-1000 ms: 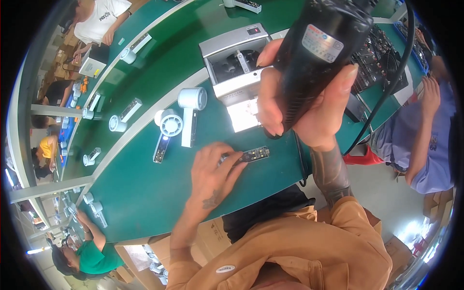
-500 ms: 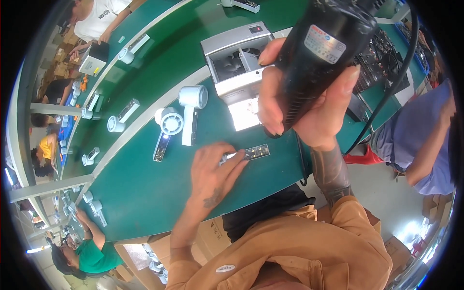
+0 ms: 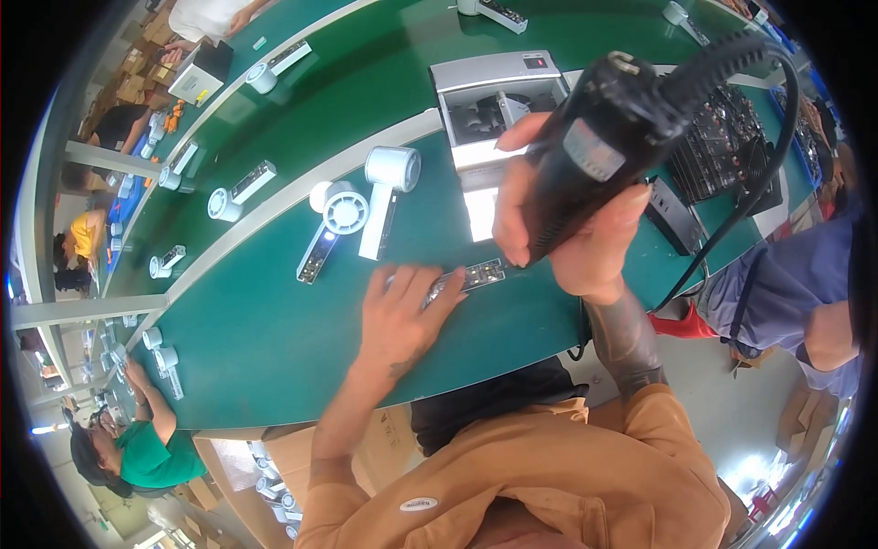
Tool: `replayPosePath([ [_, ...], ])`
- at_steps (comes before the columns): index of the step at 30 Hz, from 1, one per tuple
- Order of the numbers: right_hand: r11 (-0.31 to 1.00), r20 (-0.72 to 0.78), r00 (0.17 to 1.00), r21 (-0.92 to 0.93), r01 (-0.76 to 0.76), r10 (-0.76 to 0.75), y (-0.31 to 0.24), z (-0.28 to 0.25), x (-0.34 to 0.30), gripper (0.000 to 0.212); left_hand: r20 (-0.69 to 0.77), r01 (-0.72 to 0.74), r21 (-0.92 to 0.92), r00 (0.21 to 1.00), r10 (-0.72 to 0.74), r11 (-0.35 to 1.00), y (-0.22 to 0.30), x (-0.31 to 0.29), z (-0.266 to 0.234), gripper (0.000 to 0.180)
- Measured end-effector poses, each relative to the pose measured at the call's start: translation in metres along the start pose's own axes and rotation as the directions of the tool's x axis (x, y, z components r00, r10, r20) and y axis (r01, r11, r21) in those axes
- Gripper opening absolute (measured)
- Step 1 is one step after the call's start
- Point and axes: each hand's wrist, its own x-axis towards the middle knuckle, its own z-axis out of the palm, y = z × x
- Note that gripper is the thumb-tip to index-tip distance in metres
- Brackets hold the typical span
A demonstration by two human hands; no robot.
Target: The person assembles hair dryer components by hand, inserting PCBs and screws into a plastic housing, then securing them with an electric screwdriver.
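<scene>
My right hand is wrapped around a black electric screwdriver, its cord looping off to the right. The screwdriver slants down, its lower end close to a slim pale handle with an exposed circuit board; I cannot tell whether the bit touches it. My left hand lies over the other end of that handle, fingers closed on it, slightly blurred. Whatever is beneath the palm is hidden. Beyond the left hand lie two pale blue handheld fans, one with its grille up and a lit board, another beside it.
A grey screw-feeder machine stands behind the screwdriver. To its right are a dark box and a stack of black parts. More fans lie on the green belt past a pale rail. Other people work at left and right.
My right hand has brought the screwdriver down toward the circuit board. The left hand keeps hold of the handle, and the whole view has shifted a little.
</scene>
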Motion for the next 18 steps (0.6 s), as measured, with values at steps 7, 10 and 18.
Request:
replayPosePath([
  [7,0.999,-0.040,0.999,-0.037,-0.037,0.035,0.009,0.008,-0.005,0.110,0.011,0.003,0.000,1.000,-0.003,1.000,0.001,0.001,0.001,0.038],
  [10,0.999,-0.043,0.998,-0.036,-0.040,0.038,0.010,0.008,-0.005,0.109,0.010,0.003,-0.003,1.000,-0.003,1.000,0.001,0.002,0.000,0.038],
  [18,0.998,-0.051,0.999,-0.059,-0.013,0.010,0.014,0.006,-0.004,0.108,0.011,0.007,-0.003,1.000,-0.007,1.000,0.001,0.002,0.001,0.037],
])
